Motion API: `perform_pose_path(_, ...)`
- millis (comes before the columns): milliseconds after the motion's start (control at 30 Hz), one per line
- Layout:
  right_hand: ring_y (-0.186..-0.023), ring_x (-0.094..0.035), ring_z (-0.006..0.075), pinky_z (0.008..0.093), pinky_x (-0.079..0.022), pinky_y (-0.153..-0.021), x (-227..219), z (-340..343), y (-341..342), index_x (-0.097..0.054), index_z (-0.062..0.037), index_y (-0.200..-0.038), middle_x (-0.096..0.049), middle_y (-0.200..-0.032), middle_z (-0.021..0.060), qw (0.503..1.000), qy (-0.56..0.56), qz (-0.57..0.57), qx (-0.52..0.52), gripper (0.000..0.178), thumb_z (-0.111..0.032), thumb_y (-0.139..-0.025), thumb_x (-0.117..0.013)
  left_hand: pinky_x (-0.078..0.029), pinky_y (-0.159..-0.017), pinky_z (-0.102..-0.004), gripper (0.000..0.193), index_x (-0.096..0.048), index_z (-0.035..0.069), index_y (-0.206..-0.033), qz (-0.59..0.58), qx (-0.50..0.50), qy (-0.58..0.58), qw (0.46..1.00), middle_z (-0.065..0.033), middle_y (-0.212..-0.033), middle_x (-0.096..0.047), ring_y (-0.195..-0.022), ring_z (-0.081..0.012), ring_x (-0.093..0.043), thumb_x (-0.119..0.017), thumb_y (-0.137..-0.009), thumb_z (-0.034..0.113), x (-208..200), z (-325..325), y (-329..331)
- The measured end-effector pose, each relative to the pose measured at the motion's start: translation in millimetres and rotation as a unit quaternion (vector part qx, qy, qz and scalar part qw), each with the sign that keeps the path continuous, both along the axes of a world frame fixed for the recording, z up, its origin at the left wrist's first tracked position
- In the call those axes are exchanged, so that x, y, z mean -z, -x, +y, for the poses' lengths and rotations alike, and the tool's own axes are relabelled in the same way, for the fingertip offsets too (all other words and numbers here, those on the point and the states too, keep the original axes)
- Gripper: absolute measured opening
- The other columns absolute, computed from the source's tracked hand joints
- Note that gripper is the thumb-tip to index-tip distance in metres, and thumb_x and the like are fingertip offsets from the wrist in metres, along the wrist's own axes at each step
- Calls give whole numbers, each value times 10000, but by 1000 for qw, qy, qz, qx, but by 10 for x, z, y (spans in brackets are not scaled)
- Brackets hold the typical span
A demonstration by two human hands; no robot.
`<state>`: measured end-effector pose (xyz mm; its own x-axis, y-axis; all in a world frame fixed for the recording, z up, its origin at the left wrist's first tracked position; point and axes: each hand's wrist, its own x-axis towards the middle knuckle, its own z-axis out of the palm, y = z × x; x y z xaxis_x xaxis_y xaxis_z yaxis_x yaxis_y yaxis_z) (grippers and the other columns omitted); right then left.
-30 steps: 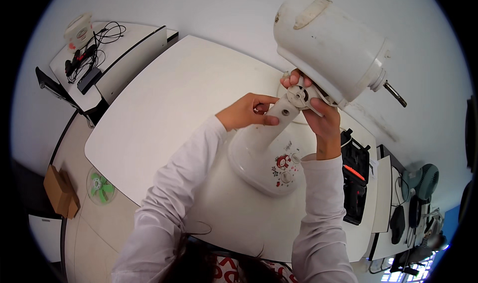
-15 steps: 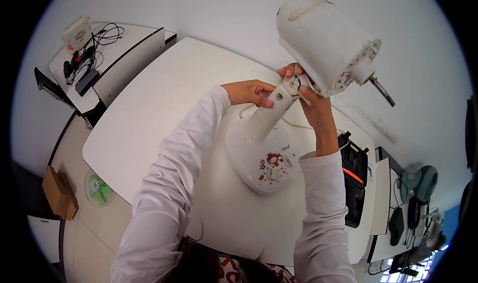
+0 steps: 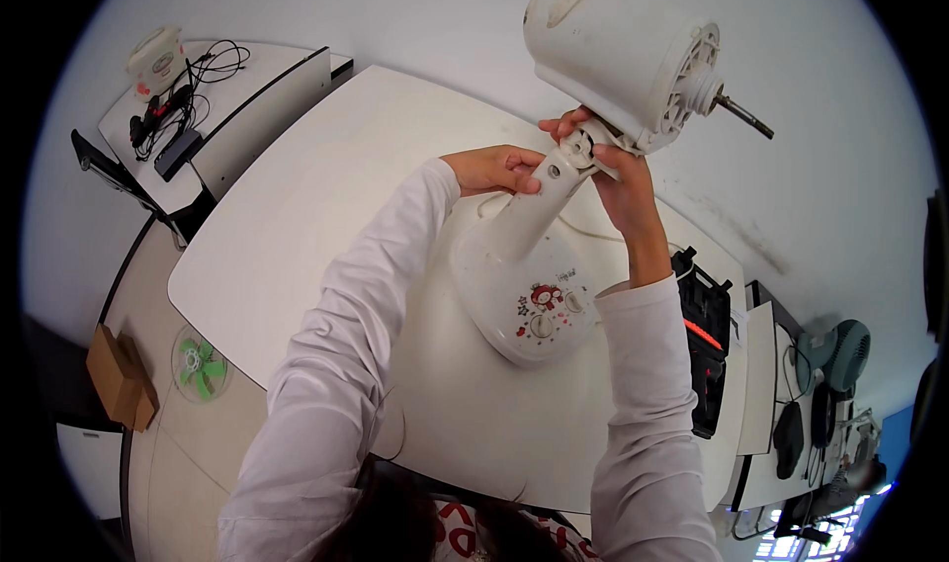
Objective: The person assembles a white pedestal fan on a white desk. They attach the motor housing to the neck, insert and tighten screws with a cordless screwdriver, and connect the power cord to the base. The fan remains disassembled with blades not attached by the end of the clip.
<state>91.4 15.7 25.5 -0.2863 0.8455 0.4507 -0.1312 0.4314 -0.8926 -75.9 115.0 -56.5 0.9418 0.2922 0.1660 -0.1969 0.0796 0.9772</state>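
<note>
A white electric fan without blades or grille stands on the table. Its base [image 3: 494, 315] has two round knobs and a cartoon print. Around the upper part of the fan's neck [image 3: 534, 211] my left hand [image 3: 504, 172] is closed, thumb on the near side. My right hand [image 3: 623, 181] grips the tilt joint [image 3: 576, 149] just below the motor housing, its fingertips reaching round the far side. Tilted above the hands, the motor housing [image 3: 618, 58] points its bare metal shaft [image 3: 746, 116] to the right and slightly down.
To the right lies an open black tool case [image 3: 704, 340] with an orange strip. A green fan blade in its guard [image 3: 200, 364] and a cardboard box [image 3: 121, 376] are on the floor at left. A side table [image 3: 222, 97] holds cables; a dark green fan [image 3: 840, 354] stands far right.
The motor housing has tipped back, moving up and left in view, and its shaft now points less steeply down. Both hands keep their hold on the neck and joint.
</note>
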Motion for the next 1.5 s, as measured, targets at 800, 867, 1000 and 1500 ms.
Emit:
perform_pose_path(800,-1011,-584,214,323,-452,-871,-195,5,-51,-501,4,-1194,-598,-1030,79,994,12,-110,4,469,-67,-738,-414,-458,-708,-242,561,-520,39,-1179,40,-175,36,983,9,-873,-615,-797,-83,-578,-764,-722,255,37,-203,60)
perform_pose_path(867,-1008,-584,209,318,-457,-857,-205,-7,-17,-504,3,-1188,-600,-1020,75,994,10,-108,5,463,-71,-739,-413,-460,-639,-270,550,-541,27,-1146,66,-265,-42,961,2,-753,-606,-707,-114,-587,-765,-710,275,20,-277,116)
perform_pose_path(1000,-992,-587,200,323,-464,-840,-128,-33,-48,-511,-1,-1173,-602,-987,69,997,18,-70,18,447,-81,-744,-416,-450,-535,-311,572,-583,17,-1049,143,-437,-318,829,-32,-615,-593,-581,-182,-596,-732,-681,430,-150,-768,27)
perform_pose_path(1500,-858,-595,188,324,-457,-823,-223,-179,186,-548,42,-1086,-596,-919,81,996,-61,5,63,365,-65,-750,-455,-489,-594,-347,486,-673,74,-785,183,-452,-414,769,-79,-681,-653,-620,-254,-622,-714,-565,506,-342,-814,-63)
